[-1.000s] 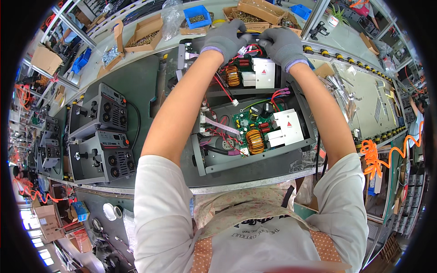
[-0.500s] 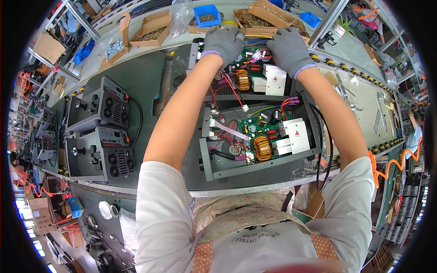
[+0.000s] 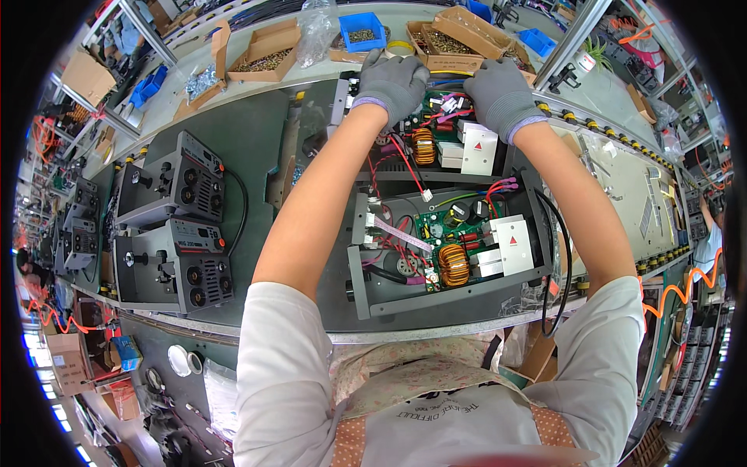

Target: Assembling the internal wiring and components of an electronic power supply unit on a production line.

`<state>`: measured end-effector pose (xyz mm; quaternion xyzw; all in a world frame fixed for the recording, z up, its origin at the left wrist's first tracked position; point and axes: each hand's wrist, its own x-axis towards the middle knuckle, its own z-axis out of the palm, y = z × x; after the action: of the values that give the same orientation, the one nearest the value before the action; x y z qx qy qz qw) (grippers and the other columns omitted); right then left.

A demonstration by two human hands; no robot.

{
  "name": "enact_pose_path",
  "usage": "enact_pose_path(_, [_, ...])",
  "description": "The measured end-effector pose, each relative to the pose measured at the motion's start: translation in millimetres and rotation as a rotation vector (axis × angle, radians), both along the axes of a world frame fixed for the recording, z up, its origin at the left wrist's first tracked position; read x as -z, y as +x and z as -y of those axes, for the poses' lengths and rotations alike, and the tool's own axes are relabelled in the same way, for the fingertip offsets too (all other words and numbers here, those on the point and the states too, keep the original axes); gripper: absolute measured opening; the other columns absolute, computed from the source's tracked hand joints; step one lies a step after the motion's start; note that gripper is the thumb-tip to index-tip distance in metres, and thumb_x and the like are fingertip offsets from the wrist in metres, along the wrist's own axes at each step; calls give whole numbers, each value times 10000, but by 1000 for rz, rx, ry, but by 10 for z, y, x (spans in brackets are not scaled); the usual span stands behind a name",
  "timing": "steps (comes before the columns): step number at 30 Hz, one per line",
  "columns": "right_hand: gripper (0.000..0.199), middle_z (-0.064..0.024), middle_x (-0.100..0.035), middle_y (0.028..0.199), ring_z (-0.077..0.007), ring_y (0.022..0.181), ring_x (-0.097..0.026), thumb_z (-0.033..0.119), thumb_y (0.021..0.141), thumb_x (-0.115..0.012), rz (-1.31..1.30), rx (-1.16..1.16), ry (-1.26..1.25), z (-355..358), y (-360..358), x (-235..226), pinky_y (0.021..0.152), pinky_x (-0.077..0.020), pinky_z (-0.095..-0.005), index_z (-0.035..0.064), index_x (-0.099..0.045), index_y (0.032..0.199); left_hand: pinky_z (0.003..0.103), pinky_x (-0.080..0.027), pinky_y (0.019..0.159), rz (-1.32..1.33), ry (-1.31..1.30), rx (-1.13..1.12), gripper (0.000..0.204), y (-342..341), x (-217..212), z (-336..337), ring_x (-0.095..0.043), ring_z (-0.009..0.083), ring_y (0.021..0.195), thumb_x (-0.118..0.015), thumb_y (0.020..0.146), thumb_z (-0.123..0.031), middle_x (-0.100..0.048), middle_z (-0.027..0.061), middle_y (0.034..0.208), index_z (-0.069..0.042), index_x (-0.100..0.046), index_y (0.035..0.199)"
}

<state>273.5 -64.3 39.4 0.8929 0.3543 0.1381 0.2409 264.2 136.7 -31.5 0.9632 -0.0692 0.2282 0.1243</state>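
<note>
Two open grey welding machine casings with exposed circuit boards lie one behind the other on the bench. At the farther casing (image 3: 467,173), my left hand (image 3: 392,87) in a grey glove bends its fingers over the far edge, near the left end. My right hand (image 3: 502,97), gloved alike, curls over that same edge farther right. Both palms face down, and the fingertips are partly hidden. Between my hands show red wires, a copper coil (image 3: 423,146) and a white heat sink plate (image 3: 478,148). The nearer casing (image 3: 459,300) sits untouched below my forearms.
Two assembled welding machines (image 3: 187,261) stand at left. Behind the casings are cardboard boxes of small metal fasteners (image 3: 268,64) and a blue bin (image 3: 362,33). A black cable (image 3: 566,272) loops off the nearer casing's right end. A roller track (image 3: 607,128) runs along the right.
The whole view has shifted slightly, so the bench appears a little lower and farther right. Both hands stay at the farther casing's far edge, with little other visible movement.
</note>
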Motion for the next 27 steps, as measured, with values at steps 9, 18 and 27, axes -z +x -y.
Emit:
enact_pose_path(9, [165,-119,-746,990,-281,988,-711,140,872,-658,-31,-10,-36,-98,136,-5,841,-535,-404,109,-774,986,486,-359,1107,-83,115,52,347,0,-79,-53,-637,327,1114,-302,1038,-278,-686,135,1146,-129,-590,1160])
enact_pose_path(18, [212,-158,-733,1063,-338,1006,-710,130,891,-633,-143,109,124,-57,138,-60,872,-574,-429,106,-766,1054,491,-410,1045,-147,-2,22,461,-62,-203,-1,-637,366,1097,-276,1041,-353,-684,189,1154,-78,-618,1183])
enact_pose_path(27, [333,-110,-718,1133,-310,1084,-671,133,846,-640,-305,183,261,-28,36,-103,933,-547,-421,176,-732,1163,460,-481,1002,-344,352,-116,377,-298,-413,114,-644,375,1140,-489,970,-230,-676,205,1202,-39,-592,1279])
